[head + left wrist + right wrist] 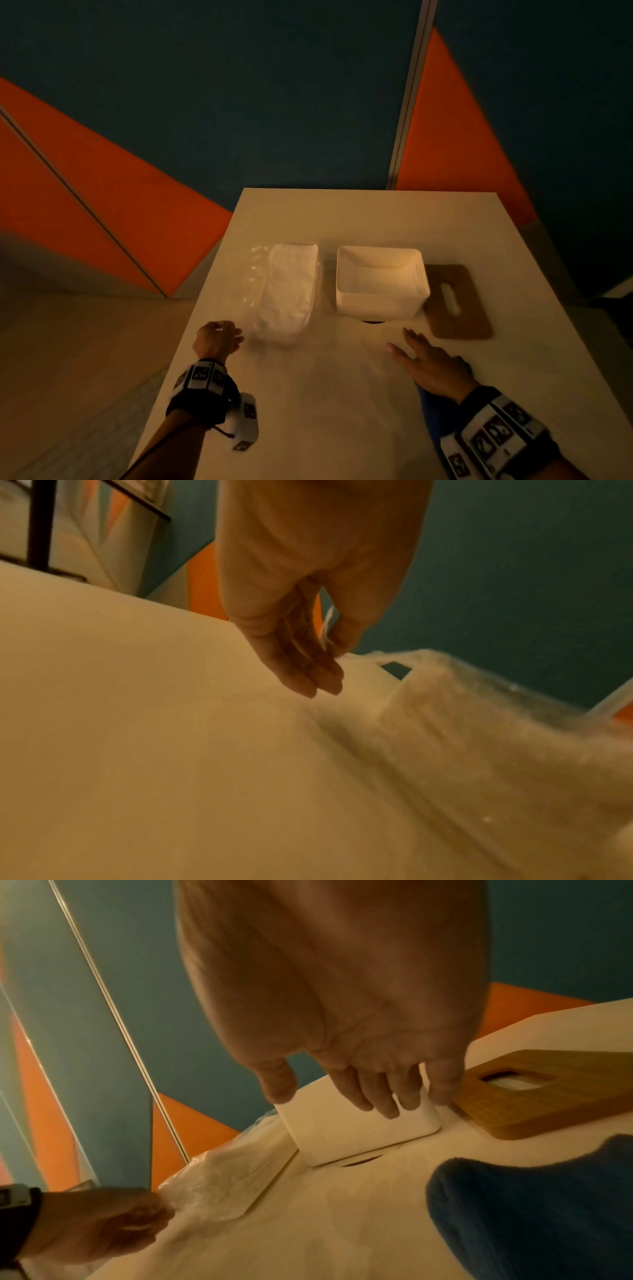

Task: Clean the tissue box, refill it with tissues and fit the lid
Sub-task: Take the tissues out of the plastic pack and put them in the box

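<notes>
- I see the white, rounded-corner plastic tissue box (382,279) standing open and upright near the middle of the table, its interior bare.
- The flat brown wooden lid with an oblong slot (459,301) lies on the table just right of the box, apparently touching its right wall.
- The clear plastic pack of white tissues (286,291) lies left of the box, a narrow gap between them.
- My left hand (217,339) is at the near left corner of the pack; the left wrist view shows thumb and fingers (308,666) pinching a scrap of the clear wrap.
- My right hand (430,366) hovers flat with fingers spread and straight, holding nothing, in front of the box and near it.
- A dark blue terry cloth (534,1204) lies on the table under my right wrist.
- The surface is a pale cream rectangular table (325,394) with a small dark oval opening at the box's near edge.
- Behind it stand dark teal wall panels (239,85) with orange triangular sections (455,137) and pale metal joint strips.
</notes>
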Demonstrator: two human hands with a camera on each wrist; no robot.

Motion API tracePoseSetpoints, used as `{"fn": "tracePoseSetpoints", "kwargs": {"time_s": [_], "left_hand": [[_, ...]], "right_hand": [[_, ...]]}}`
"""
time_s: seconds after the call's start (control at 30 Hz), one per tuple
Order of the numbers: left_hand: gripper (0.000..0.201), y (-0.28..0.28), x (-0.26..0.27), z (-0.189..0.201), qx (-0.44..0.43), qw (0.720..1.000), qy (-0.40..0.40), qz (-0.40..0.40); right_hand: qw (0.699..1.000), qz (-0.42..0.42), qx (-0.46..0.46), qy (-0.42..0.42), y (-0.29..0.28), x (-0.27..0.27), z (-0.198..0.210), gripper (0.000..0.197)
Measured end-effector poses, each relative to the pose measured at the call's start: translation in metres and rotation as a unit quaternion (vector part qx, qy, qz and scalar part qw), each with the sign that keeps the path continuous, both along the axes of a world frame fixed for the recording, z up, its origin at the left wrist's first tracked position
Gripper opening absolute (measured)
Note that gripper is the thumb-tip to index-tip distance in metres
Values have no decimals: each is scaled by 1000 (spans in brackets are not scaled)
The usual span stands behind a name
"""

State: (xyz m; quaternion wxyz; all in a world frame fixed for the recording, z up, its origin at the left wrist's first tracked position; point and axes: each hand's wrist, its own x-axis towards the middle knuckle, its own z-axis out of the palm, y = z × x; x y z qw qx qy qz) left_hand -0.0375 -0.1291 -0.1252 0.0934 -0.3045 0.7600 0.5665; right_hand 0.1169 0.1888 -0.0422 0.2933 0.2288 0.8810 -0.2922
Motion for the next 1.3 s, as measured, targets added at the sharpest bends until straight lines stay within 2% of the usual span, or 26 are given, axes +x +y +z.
{"fn": "tracePoseSetpoints", "kwargs": {"time_s": [0.07,0.13,0.23,0.33,0.37,0.43,0.47,0.53,0.6,0.7,0.9,1.0,1.1,1.23,1.3], "left_hand": [[33,-2,3,-10,-32,999,-33,-20],[39,1,7,-10,-99,994,-18,-35],[36,8,13,4,-212,966,145,-18],[31,20,17,33,-293,907,302,-13],[30,26,19,42,-329,878,346,-42],[26,41,26,59,-376,822,400,-152],[25,51,30,66,-374,810,398,-216],[23,70,36,73,-352,810,339,-325],[29,89,38,74,-345,823,247,-378],[46,107,35,69,-374,822,141,-406],[71,115,19,53,-413,813,54,-408],[61,117,13,52,-422,808,43,-409],[38,115,6,57,-392,828,50,-398],[31,109,3,63,-389,830,84,-391],[28,102,3,64,-368,840,109,-384]], "right_hand": [[1000,7,-14,-1,-3,-3,-1,73],[999,27,-17,-8,-4,-5,-3,73],[998,62,-12,-6,-6,-9,-2,71],[995,91,-15,48,-12,-20,4,59],[992,100,-24,74,-16,-25,8,53],[985,119,-44,117,-26,-36,16,42],[982,129,-48,129,-31,-41,20,39],[978,151,-44,135,-41,-48,26,38],[976,170,-35,134,-50,-52,30,36],[974,177,-31,135,-56,-51,30,35],[979,170,-28,112,-53,-41,20,40],[981,168,-25,95,-52,-39,14,42],[982,165,-27,90,-52,-41,7,42],[980,170,-37,102,-52,-44,8,40],[978,164,-46,123,-51,-46,11,36]]}}
